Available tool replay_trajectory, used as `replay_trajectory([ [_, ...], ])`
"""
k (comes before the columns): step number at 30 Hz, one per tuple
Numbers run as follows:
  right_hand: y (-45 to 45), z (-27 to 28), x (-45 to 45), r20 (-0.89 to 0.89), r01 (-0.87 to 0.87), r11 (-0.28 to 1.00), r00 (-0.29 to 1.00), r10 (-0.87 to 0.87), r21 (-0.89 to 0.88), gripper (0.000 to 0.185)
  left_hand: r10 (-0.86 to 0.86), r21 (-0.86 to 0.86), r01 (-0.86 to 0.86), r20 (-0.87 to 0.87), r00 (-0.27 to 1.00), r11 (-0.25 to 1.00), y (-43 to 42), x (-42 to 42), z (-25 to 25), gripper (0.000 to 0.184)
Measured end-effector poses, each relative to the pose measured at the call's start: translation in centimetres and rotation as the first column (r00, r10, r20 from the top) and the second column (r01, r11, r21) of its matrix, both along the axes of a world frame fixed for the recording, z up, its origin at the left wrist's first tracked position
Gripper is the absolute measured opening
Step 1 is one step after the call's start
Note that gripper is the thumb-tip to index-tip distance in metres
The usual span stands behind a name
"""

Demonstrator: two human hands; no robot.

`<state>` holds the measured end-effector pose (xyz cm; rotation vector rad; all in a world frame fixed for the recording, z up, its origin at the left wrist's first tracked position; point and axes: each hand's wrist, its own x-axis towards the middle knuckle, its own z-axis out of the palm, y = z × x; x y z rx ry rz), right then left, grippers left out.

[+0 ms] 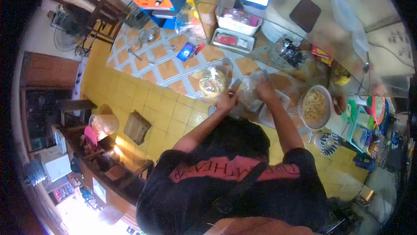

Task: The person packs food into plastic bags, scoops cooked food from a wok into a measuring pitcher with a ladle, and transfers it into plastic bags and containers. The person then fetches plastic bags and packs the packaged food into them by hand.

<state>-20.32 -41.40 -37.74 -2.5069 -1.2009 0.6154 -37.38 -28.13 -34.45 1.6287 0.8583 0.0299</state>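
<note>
A clear plastic bag (248, 91) is spread between my two hands over the table's front edge. My left hand (227, 100) is closed, its fingers pinched at the bag's left side. My right hand (265, 90) grips the bag's right side, fingers bent round the plastic. Just left of my left hand sits a clear bag of food (212, 83), yellowish inside with a white knotted top. A clear container (278, 105) lies partly under my right forearm. Further right stands a white bowl (300, 112) of yellow noodles (316, 105).
The tiled table (158, 70) carries a blue packet (186, 52) and a white tray (246, 47). A glass pane (269, 59) rises behind my hands. Green baskets (358, 124) stand at right. On the yellow floor are a wooden stool (137, 127) and a bucket (106, 124).
</note>
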Motion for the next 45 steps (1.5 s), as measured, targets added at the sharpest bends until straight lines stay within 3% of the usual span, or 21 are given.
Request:
replay_trajectory([
  [1, 0.4, 1.8, -0.2, 0.022, 0.016, 1.000, 1.000, -0.016, -0.005, 0.055, -0.075, 0.130, 0.077, -0.022, 0.997, 0.988, 0.1, -0.1, 0.5, 0.024],
  [3, 1.5, 4.8, -1.2, 0.002, 0.052, 0.913, 0.998, -0.056, -0.404, 0.052, -0.124, 0.224, 0.134, -0.061, 0.990, 0.965, 0.2, -0.4, -2.3, 0.025],
  [4, 1.1, 3.2, -0.9, 0.026, 0.077, 0.911, 0.997, -0.072, -0.405, 0.052, -0.140, 0.225, 0.145, -0.037, 0.989, 0.964, 0.2, -0.2, -2.2, 0.025],
  [6, 0.4, -2.8, -0.5, 0.297, 0.056, 0.998, 0.954, -0.046, -0.024, 0.050, -0.117, 0.092, 0.121, -0.049, 0.992, 0.988, 0.4, -0.2, -1.8, 0.027],
  [8, -0.5, -3.1, 0.0, 0.313, -0.083, 0.986, 0.941, 0.126, -0.148, 0.047, -0.115, 0.144, 0.111, 0.021, 0.993, 0.983, 0.4, -0.3, -4.1, 0.026],
  [9, -0.6, -2.9, 0.8, 0.290, -0.234, 0.931, 0.904, 0.314, -0.281, 0.044, -0.095, 0.183, 0.080, 0.080, 0.992, 0.980, 0.4, -0.2, -5.0, 0.025],
  [11, 1.2, 11.4, 0.8, -0.167, -0.360, 0.897, 0.931, 0.326, -0.257, 0.047, -0.102, 0.150, 0.082, 0.130, 0.986, 0.985, 0.3, -0.6, -5.1, 0.025],
  [13, -0.2, 23.8, 1.6, -0.446, -0.400, 0.880, 0.759, 0.474, 0.255, 0.045, -0.098, 0.112, 0.080, 0.171, 0.980, 0.990, -0.3, -0.5, -4.7, 0.025],
  [15, -2.1, 31.3, 4.0, -0.202, -0.367, 0.806, 0.842, 0.500, 0.464, 0.042, -0.100, 0.123, 0.084, 0.133, 0.986, 0.989, -0.7, -0.7, -2.4, 0.029],
  [16, -3.3, 32.1, 6.2, -0.617, 0.107, 0.704, 0.585, 0.527, 0.702, 0.037, -0.096, 0.123, 0.080, 0.137, 0.986, 0.989, -1.0, -0.9, -1.9, 0.029],
  [18, -5.2, 35.3, 11.4, -0.176, 0.091, 0.637, 0.982, 0.071, 0.765, 0.033, -0.081, 0.076, 0.069, 0.171, 0.982, 0.995, -1.5, -1.4, -0.8, 0.037],
  [19, -7.2, 34.9, 17.7, 0.574, -0.291, 0.795, 0.815, -0.086, 0.532, 0.034, -0.063, 0.076, 0.050, 0.174, 0.983, 0.996, -1.5, -1.6, 0.2, 0.037],
  [20, -10.4, 31.6, 28.9, 0.741, -0.178, 0.863, 0.610, -0.281, 0.473, 0.032, -0.088, 0.038, 0.083, 0.147, 0.985, 0.996, -1.4, -2.1, 1.5, 0.038],
  [22, -16.9, 29.3, 41.0, 0.936, -0.026, 0.958, 0.218, -0.275, 0.287, 0.025, -0.047, -0.004, 0.048, 0.108, 0.993, 0.999, -1.0, -3.8, 2.0, 0.039],
  [23, -21.2, 26.5, 49.1, 0.942, 0.141, 0.957, 0.185, -0.279, 0.255, 0.029, -0.085, 0.045, 0.079, 0.132, 0.988, 0.996, -0.8, -5.0, 1.9, 0.039],
  [24, -24.3, 25.5, 54.6, 0.945, 0.263, 0.944, 0.307, 0.117, -0.202, 0.029, -0.114, 0.093, 0.101, 0.152, 0.982, 0.991, -0.9, -6.3, 1.7, 0.039],
  [26, -29.7, 21.5, 62.2, 0.913, -0.073, 0.916, 0.089, 0.399, -0.394, 0.033, -0.014, 0.114, 0.005, 0.080, 0.997, 0.994, -0.9, -9.1, 1.7, 0.038],
  [28, -29.0, 21.8, 60.8, 0.754, -0.059, 0.964, 0.611, 0.241, -0.261, 0.035, 0.049, 0.046, -0.052, 0.070, 0.996, 0.998, -0.8, -12.1, 1.4, 0.043],
  [30, -27.3, 22.3, 58.6, 0.600, 0.125, 0.985, 0.800, -0.031, -0.116, 0.037, 0.141, 0.017, -0.140, -0.053, 0.989, 0.990, -0.4, -15.2, -0.2, 0.045],
  [35, -24.3, 23.0, 56.1, 0.407, 0.309, 0.949, 0.860, -0.308, 0.065, 0.041, 0.339, -0.036, -0.356, -0.227, 0.913, 0.934, -0.7, -19.3, -1.0, 0.045],
  [45, -21.8, 25.1, 50.8, -0.246, 0.600, 0.649, 0.793, -0.557, 0.467, 0.051, 0.334, 0.019, -0.338, -0.205, 0.920, 0.941, 0.6, -18.8, 0.4, 0.042],
])
